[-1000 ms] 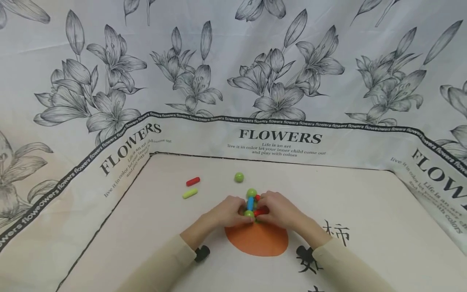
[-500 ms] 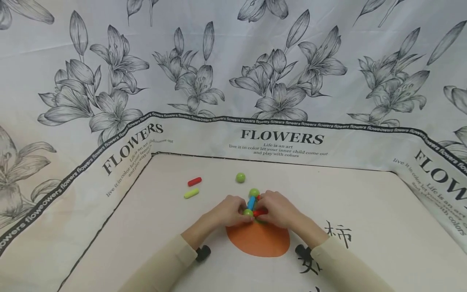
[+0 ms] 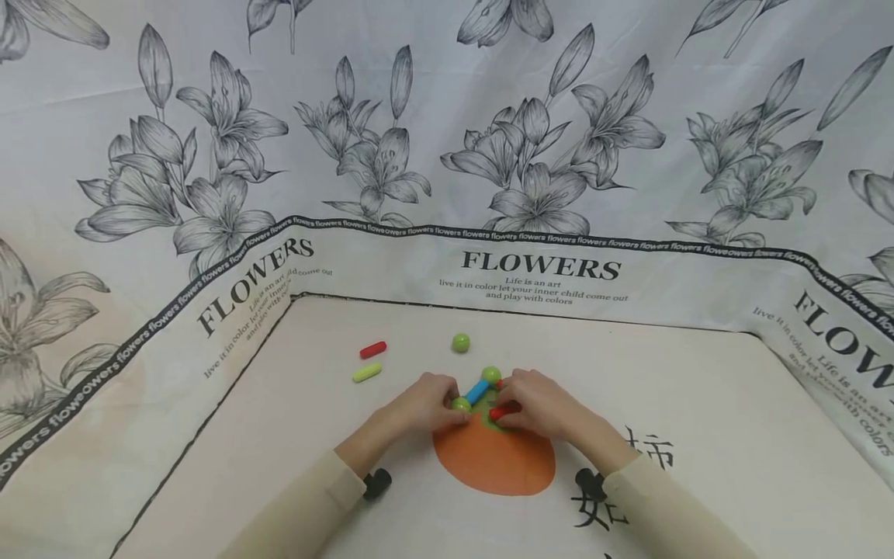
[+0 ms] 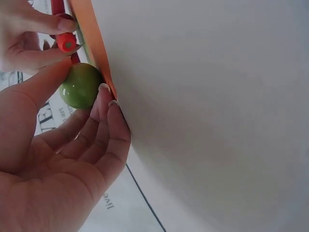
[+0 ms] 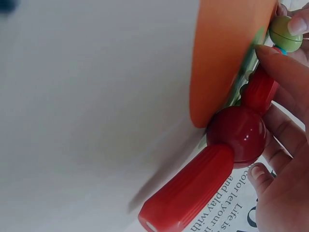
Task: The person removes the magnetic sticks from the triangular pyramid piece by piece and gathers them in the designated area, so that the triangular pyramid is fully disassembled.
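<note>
My left hand (image 3: 427,404) grips a glossy green ball (image 4: 81,87) between thumb and fingers. From that ball a blue rod (image 3: 477,392) slants up to a second green ball (image 3: 491,376), just left of my right fingers. My right hand (image 3: 541,404) pinches a red rod (image 5: 260,89) whose near end shows a gap from the left hand's ball in the head view. In the right wrist view this rod joins a dark red ball (image 5: 237,135), from which another red rod (image 5: 188,188) sticks out. My right hand hides most of the red parts in the head view.
On the white cloth lie a loose green ball (image 3: 461,342), a red rod (image 3: 373,349) and a yellow-green rod (image 3: 367,372). An orange printed shape (image 3: 494,458) is under the hands. A flower-printed curtain (image 3: 517,178) rises behind.
My left hand has moved slightly left with its green ball, away from the red rod's end. The blue rod has swung from nearly upright to slanted. The right hand stays nearly in place.
</note>
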Demonstrator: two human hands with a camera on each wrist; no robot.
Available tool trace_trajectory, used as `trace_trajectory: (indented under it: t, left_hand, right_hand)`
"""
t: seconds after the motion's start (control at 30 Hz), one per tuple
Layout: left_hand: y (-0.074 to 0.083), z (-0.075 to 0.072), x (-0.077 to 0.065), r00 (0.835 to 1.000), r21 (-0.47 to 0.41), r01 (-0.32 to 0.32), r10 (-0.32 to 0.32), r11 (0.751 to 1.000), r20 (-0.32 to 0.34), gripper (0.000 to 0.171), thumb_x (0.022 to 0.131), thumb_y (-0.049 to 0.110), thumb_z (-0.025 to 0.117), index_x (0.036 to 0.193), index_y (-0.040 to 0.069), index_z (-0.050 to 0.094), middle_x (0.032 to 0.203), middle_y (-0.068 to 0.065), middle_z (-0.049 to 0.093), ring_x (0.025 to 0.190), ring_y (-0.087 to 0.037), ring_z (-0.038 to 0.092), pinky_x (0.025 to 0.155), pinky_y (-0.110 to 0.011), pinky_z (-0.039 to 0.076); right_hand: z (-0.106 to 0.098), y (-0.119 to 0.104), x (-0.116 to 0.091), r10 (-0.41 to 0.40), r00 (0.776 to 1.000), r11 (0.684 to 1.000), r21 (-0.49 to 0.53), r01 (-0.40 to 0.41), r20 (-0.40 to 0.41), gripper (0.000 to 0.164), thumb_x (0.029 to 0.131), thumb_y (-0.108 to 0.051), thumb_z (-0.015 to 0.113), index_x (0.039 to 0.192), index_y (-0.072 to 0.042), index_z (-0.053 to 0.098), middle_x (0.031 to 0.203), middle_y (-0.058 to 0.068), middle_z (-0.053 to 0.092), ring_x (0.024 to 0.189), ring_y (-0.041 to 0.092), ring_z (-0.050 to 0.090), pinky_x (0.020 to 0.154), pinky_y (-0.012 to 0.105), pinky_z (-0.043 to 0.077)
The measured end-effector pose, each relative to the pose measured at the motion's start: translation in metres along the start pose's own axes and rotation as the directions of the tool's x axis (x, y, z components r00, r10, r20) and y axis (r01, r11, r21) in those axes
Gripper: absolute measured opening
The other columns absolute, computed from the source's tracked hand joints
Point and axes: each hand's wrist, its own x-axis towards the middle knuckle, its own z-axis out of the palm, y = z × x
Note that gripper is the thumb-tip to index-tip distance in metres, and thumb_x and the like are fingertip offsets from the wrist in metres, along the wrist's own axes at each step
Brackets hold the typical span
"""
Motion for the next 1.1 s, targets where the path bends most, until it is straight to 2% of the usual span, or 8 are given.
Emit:
trace_trajectory:
  t: [0.17,0.4,0.53,0.63,0.77,0.93,1.1]
  left_hand:
    - [-0.009,-0.005,0.0,1.0,-0.004,-0.029,0.029,1.0,0.009,0.029,0.091,0.033,0.078,0.106,0.011,0.066,0.079,-0.002,0.057,0.079,-0.015,0.055,0.067,-0.027,0.046]
    - [-0.015,-0.005,0.003,0.999,-0.002,-0.03,0.03,1.0,0.025,0.033,0.09,0.036,0.079,0.108,0.011,0.067,0.08,-0.001,0.058,0.082,-0.015,0.056,0.07,-0.029,0.046]
    - [-0.015,-0.007,0.003,0.998,-0.005,-0.047,0.048,0.999,0.03,0.032,0.091,0.036,0.078,0.107,0.011,0.067,0.081,-0.001,0.058,0.082,-0.015,0.056,0.069,-0.028,0.046]
    - [-0.013,-0.008,0.003,0.998,-0.01,-0.055,0.055,0.998,0.031,0.031,0.091,0.036,0.078,0.106,0.011,0.067,0.082,-0.001,0.058,0.083,-0.015,0.056,0.07,-0.029,0.046]
    - [-0.014,-0.008,0.003,0.998,-0.018,-0.063,0.064,0.998,0.03,0.032,0.091,0.035,0.078,0.108,0.01,0.067,0.082,-0.001,0.059,0.082,-0.016,0.056,0.07,-0.029,0.046]
    - [-0.015,-0.007,0.003,0.997,-0.037,-0.068,0.069,0.997,0.029,0.031,0.091,0.033,0.079,0.107,0.009,0.066,0.082,-0.002,0.059,0.08,-0.016,0.056,0.068,-0.028,0.046]
    - [-0.013,-0.007,0.002,0.998,-0.05,-0.059,0.06,0.997,0.025,0.03,0.09,0.032,0.079,0.104,0.01,0.066,0.082,-0.002,0.059,0.078,-0.016,0.055,0.067,-0.028,0.045]
  right_hand:
    - [-0.001,-0.002,0.0,0.024,1.0,0.999,0.032,-0.025,0.012,0.011,0.084,-0.02,0.085,0.091,-0.016,0.078,0.083,-0.011,0.065,0.079,0.01,0.048,0.073,0.028,0.045]
    - [-0.001,-0.003,-0.001,0.05,0.998,0.994,0.096,-0.052,0.03,0.016,0.086,-0.024,0.083,0.098,-0.015,0.078,0.089,-0.009,0.065,0.084,0.012,0.051,0.076,0.029,0.047]
    - [-0.001,-0.005,0.005,0.063,0.997,0.991,0.121,-0.057,-0.04,0.021,0.087,-0.024,0.083,0.105,-0.013,0.077,0.089,-0.002,0.063,0.084,0.014,0.051,0.074,0.03,0.045]
    - [-0.001,-0.01,0.014,0.061,0.992,0.995,0.084,-0.052,-0.107,0.031,0.086,-0.022,0.084,0.114,-0.011,0.076,0.097,0.002,0.065,0.089,0.016,0.051,0.077,0.033,0.046]
    - [0.001,-0.016,0.026,0.055,0.991,0.998,0.029,-0.052,-0.119,0.039,0.084,-0.021,0.086,0.12,-0.01,0.075,0.11,0.004,0.067,0.098,0.02,0.053,0.085,0.038,0.048]
    - [0.006,-0.013,0.036,0.037,0.995,0.999,0.014,-0.036,-0.089,0.031,0.083,-0.016,0.086,0.113,-0.01,0.078,0.112,0.003,0.069,0.1,0.022,0.053,0.086,0.04,0.048]
    - [0.01,-0.011,0.041,0.038,0.997,0.999,0.011,-0.038,-0.074,0.021,0.083,-0.012,0.086,0.103,-0.013,0.081,0.104,0.0,0.071,0.094,0.018,0.052,0.082,0.035,0.047]
